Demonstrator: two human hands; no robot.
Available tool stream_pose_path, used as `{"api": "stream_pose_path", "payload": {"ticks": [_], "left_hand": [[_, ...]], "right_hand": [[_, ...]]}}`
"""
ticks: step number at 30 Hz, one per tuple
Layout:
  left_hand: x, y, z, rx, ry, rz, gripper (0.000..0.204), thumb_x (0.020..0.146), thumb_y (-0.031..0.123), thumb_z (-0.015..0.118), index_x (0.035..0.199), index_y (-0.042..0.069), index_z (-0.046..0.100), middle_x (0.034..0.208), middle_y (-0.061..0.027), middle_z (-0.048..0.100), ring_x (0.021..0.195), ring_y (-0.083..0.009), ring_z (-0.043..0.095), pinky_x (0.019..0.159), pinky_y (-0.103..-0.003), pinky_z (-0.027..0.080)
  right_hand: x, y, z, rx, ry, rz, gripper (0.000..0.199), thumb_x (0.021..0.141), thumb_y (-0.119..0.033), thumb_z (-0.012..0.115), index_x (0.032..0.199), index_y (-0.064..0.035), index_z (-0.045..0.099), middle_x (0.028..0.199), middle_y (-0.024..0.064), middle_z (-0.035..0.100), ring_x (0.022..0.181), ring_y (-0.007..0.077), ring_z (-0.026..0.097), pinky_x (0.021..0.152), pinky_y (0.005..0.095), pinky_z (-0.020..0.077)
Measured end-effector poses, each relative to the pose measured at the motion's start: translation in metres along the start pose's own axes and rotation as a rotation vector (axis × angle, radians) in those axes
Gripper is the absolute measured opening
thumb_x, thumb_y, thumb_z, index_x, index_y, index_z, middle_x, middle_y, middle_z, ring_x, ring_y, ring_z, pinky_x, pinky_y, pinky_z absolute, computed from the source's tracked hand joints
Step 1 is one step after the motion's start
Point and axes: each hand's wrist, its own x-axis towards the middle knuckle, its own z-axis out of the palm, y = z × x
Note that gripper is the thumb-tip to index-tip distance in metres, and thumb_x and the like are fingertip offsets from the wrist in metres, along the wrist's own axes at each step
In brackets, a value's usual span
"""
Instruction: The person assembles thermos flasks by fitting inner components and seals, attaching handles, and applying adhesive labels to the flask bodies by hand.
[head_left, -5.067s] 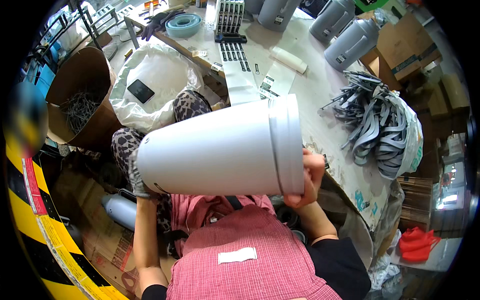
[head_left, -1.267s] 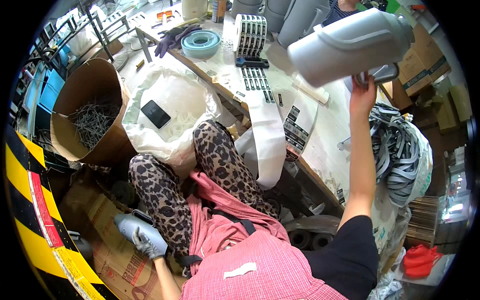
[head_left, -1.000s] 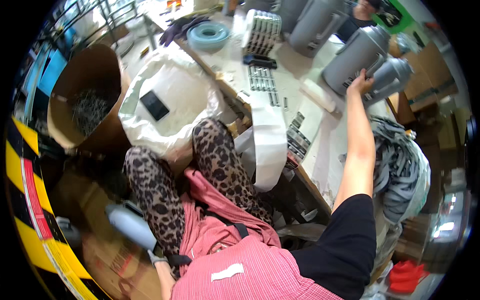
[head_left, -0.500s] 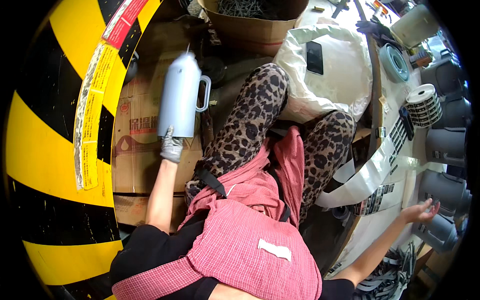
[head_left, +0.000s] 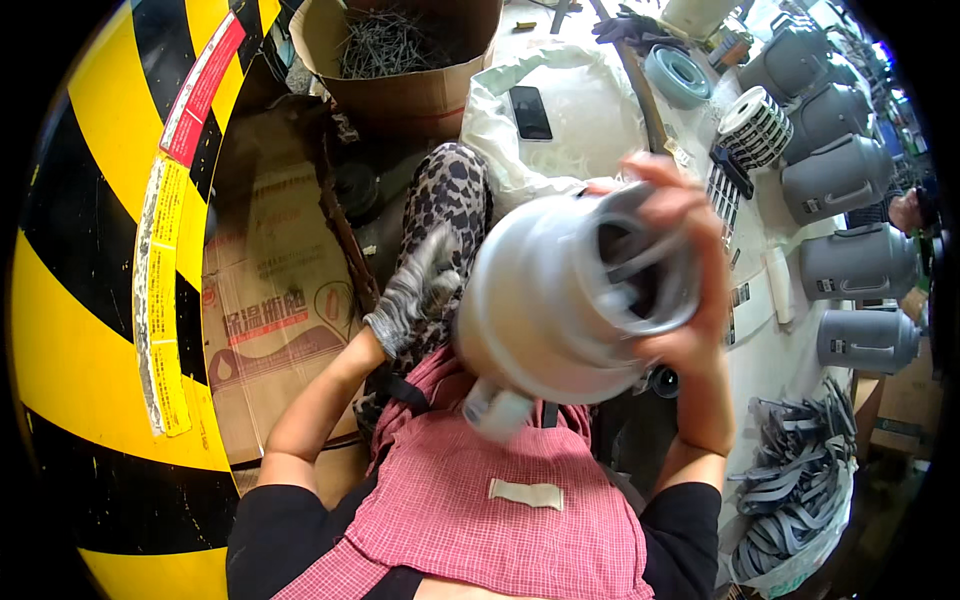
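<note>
Head view: right fingers (head_left: 680, 207), spread wide, hold grey jug (head_left: 535, 300).

- Whitish tabletop (head_left: 775, 362)
- Dark gloves (head_left: 640, 28) and a pale blue ring (head_left: 656, 84) along its near edge
- Label roll (head_left: 755, 130), farther in
- Grey jugs (head_left: 835, 180), lined toward the far edge
- White roll (head_left: 779, 285), between jugs and near edge
- Bagged grey strips (head_left: 790, 465), toward one end

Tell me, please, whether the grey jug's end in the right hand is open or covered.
Open: the grey jug, gripped by the right hand, shows a dark hollow at that end; blur hides any contents.
</note>
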Motion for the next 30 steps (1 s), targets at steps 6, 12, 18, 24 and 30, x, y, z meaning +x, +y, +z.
{"api": "stream_pose_path", "payload": {"ticks": [6, 12, 18, 24, 30], "left_hand": [[0.046, 0.189, 0.010, 0.161, -0.719, 0.570, 0.100, 0.080, 0.026, 0.081, 0.159, 0.004, 0.023, 0.148, -0.0180, 0.044, 0.136, -0.0195, 0.048, 0.111, -0.031, 0.042], [0.055, 0.190, 0.038, -0.010, -0.786, 0.478, 0.124, 0.062, 0.016, 0.090, 0.161, 0.006, 0.016, 0.130, -0.0149, 0.060, 0.116, -0.0307, 0.059, 0.107, -0.036, 0.046], [0.051, 0.189, 0.038, 0.062, -0.802, 0.480, 0.111, 0.062, 0.018, 0.091, 0.148, 0.007, 0.022, 0.130, -0.0165, 0.060, 0.118, -0.0324, 0.058, 0.107, -0.039, 0.046], [0.120, 0.190, -0.082, 0.727, 0.127, 0.567, 0.097, 0.062, 0.020, 0.092, 0.134, 0.008, 0.028, 0.129, -0.0181, 0.060, 0.119, -0.0340, 0.058, 0.108, -0.041, 0.045], [0.213, 0.135, -0.237, 1.285, 0.535, 0.152, 0.084, 0.062, 0.022, 0.093, 0.121, 0.009, 0.034, 0.129, -0.0198, 0.060, 0.120, -0.0357, 0.057, 0.108, -0.043, 0.045]], "right_hand": [[-0.002, -0.039, 0.047, -0.815, -0.246, -0.117, 0.038, 0.073, -0.037, 0.080, 0.102, -0.0140, 0.074, 0.135, 0.0158, 0.053, 0.125, 0.0364, 0.049, 0.108, 0.0502, 0.0376], [-0.002, -0.052, 0.058, -1.071, -0.401, -0.295, 0.037, 0.091, -0.040, 0.066, 0.086, -0.0042, 0.072, 0.083, 0.0078, 0.067, 0.085, 0.0249, 0.066, 0.093, 0.0402, 0.0490], [0.006, -0.040, 0.044, -0.819, -0.497, -0.325, 0.041, 0.086, -0.039, 0.071, 0.063, -0.0077, 0.059, 0.066, 0.0047, 0.059, 0.065, 0.0200, 0.058, 0.070, 0.0344, 0.0479], [0.053, -0.004, 0.009, -0.804, 0.153, -0.317, 0.045, 0.097, -0.045, 0.058, 0.107, -0.0019, 0.063, 0.109, 0.0124, 0.061, 0.110, 0.0298, 0.057, 0.104, 0.0457, 0.0412], [0.031, 0.034, -0.021, -0.894, 0.315, -0.035, 0.033, 0.098, -0.013, 0.058, 0.127, 0.0003, 0.060, 0.130, 0.0162, 0.061, 0.129, 0.0314, 0.051, 0.111, 0.0407, 0.0354]]}}
